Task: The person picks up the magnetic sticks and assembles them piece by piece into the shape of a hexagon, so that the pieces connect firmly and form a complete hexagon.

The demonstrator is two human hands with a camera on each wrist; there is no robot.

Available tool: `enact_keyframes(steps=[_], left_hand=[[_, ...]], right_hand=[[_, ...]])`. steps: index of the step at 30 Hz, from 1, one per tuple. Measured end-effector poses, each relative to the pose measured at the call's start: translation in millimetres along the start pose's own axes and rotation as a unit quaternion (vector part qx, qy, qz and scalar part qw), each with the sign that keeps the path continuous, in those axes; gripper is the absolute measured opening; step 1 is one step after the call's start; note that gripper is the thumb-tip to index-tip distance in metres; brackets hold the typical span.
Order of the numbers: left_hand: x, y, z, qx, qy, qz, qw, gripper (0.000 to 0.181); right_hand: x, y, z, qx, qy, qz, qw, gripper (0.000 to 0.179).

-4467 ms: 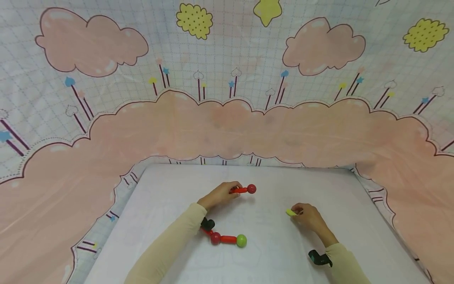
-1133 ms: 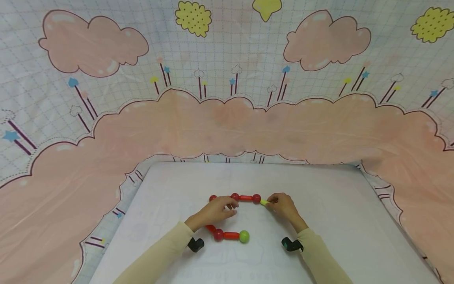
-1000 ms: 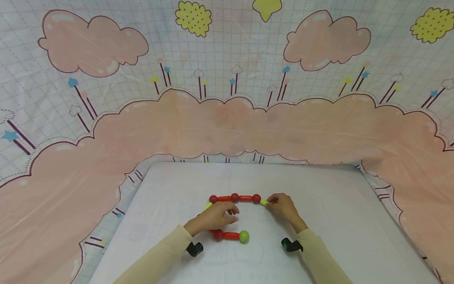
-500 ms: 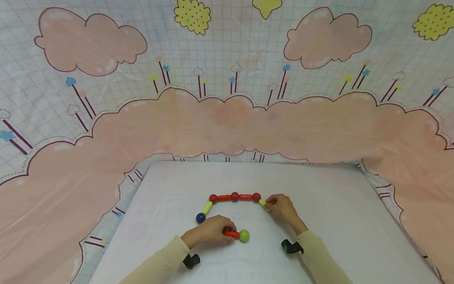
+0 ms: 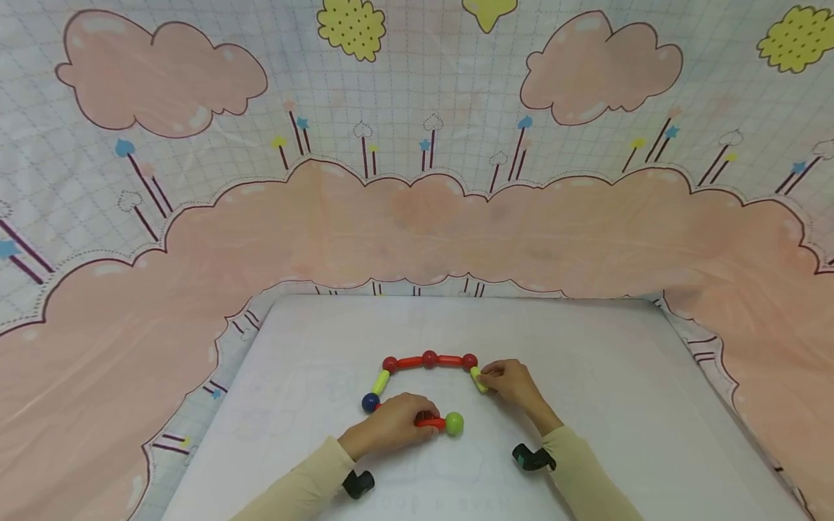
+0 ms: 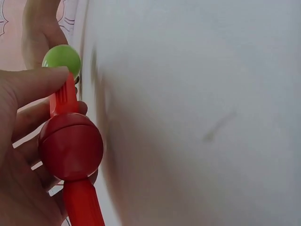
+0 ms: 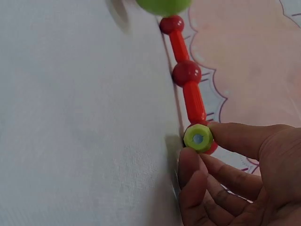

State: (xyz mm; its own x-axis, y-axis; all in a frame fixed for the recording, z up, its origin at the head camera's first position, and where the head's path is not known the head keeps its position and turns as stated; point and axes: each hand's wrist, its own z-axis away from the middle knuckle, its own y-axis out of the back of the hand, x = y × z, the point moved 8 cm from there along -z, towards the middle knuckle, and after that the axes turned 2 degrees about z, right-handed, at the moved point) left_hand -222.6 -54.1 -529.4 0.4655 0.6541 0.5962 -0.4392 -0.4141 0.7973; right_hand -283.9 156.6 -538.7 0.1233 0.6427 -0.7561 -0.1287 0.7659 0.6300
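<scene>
My left hand (image 5: 391,422) grips a red magnetic rod (image 5: 432,422) tipped by a green ball (image 5: 454,424). In the left wrist view the thumb lies on that rod, and a dark red ball (image 6: 70,146) joins it to another red rod (image 6: 83,202). Between thumb and fingers, my right hand (image 5: 516,380) pinches a yellow-green rod (image 5: 478,379), whose other end meets the right-hand red ball (image 5: 469,361) of the back row. The right wrist view shows its bare metal end (image 7: 198,138). My left hand hides part of the chain in the head view.
Red rods (image 5: 410,362) and red balls (image 5: 429,359) form the back row. Another yellow-green rod (image 5: 381,382) leads from its left end to a blue ball (image 5: 370,402). All this lies on a white table (image 5: 586,340) before a patterned cloth (image 5: 489,239).
Earlier, my hands held separate pieces; the yellow-green rod now meets the back row. Since then my left hand took the front red rod and shifted it slightly right; the yellow-green rod swung toward the front.
</scene>
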Motion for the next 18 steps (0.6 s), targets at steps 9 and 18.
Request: enact_keyframes(steps=[9, 18], left_hand=[[13.8, 1.4, -11.5, 0.049, -0.005, -0.005, 0.9988, 0.02], [16.1, -2.6, -20.8, 0.071, 0.025, 0.024, 0.9969, 0.02]], right_hand=[[2.8, -12.1, 1.5, -0.024, -0.031, -0.064, 0.9972, 0.025], [3.3, -19.2, 2.1, -0.027, -0.042, -0.101, 0.9936, 0.025]])
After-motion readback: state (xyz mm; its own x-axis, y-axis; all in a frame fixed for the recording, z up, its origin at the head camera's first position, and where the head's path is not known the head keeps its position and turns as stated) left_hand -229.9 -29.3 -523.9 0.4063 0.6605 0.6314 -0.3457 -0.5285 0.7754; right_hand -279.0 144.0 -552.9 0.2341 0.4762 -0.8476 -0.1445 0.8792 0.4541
